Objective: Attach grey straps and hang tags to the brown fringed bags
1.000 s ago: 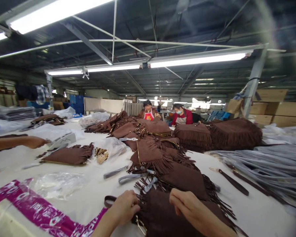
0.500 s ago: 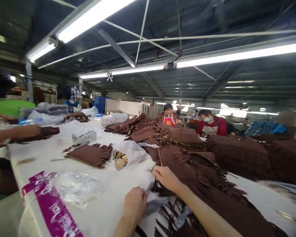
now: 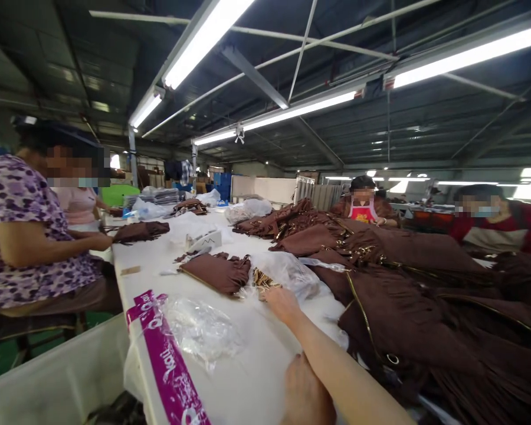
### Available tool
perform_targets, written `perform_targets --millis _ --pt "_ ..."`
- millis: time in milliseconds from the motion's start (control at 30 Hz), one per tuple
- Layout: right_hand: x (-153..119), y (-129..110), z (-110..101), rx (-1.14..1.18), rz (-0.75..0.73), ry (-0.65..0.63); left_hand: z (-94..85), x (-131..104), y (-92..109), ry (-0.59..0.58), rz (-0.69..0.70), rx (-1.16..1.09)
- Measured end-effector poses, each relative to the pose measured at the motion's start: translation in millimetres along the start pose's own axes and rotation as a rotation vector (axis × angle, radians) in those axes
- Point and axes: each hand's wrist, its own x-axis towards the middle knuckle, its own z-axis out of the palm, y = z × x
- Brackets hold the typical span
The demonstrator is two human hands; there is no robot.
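Two hands: right hand [image 3: 283,302] reaching, fingers touching gold fittings [image 3: 262,279] in clear bag [image 3: 287,273] on white surface [image 3: 248,366]; grip indiscernible. Left hand [image 3: 305,392] flat on surface, fingers relaxed, empty.

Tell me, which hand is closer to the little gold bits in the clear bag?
The right hand. Its fingers already reach the clear bag of gold bits. The left hand rests flat on the table, much nearer the person.

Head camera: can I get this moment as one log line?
right hand: reaching into clear bag of gold parts | left hand: resting on white table | brown fringed bags: piled alongside
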Motion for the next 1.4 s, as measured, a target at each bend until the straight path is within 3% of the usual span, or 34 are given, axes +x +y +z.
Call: perform_targets --millis 133,300,367,433,533,600,667,833,1033,1167,1267,1400 --pt "-11 18 -26 0.273 0.083 0.192 4.8 -1 -6 0.076 -0.04 -0.031" --pt "-69 36 -83 0.627 0.196 0.354 -16.6 -4 -8 0.532 -0.108 -0.486" --pt "-106 38 -104 0.72 0.204 0.379 -30.9 -8 -2 0.617 -0.139 -0.725" --pt "-144 36 -123 0.784 0.205 0.392 -43.3 -14 12 0.507 -0.115 -0.948" --pt "-193 28 -145 0.848 0.218 0.403 -51.7 -28 42 0.087 -0.013 -1.23" --pt "-219 25 -158 0.877 0.233 0.418 -50.2 -41 60 -0.162 0.024 -1.308" --pt "-243 26 -169 0.898 0.252 0.441 -46.5 -55 70 -0.293 0.02 -1.307" --pt "-295 40 -174 0.949 0.338 0.473 -45.2 -82 68 -0.32 -0.043 -1.246" --pt "-341 50 -150 1.006 0.449 0.458 -49.5 -101 70 -0.349 -0.044 -1.176" --pt "-359 54 -139 0.99 0.489 0.453 -48.6 -108 71 -0.386 -0.027 -1.204" --pt "-364 54 -135 0.918 0.483 0.528 -43.4 -110 69 -0.407 -0.031 -1.169" --pt "-361 34 -122 0.858 0.394 0.572 -32.5 -110 66 -0.42 -0.049 -1.072"
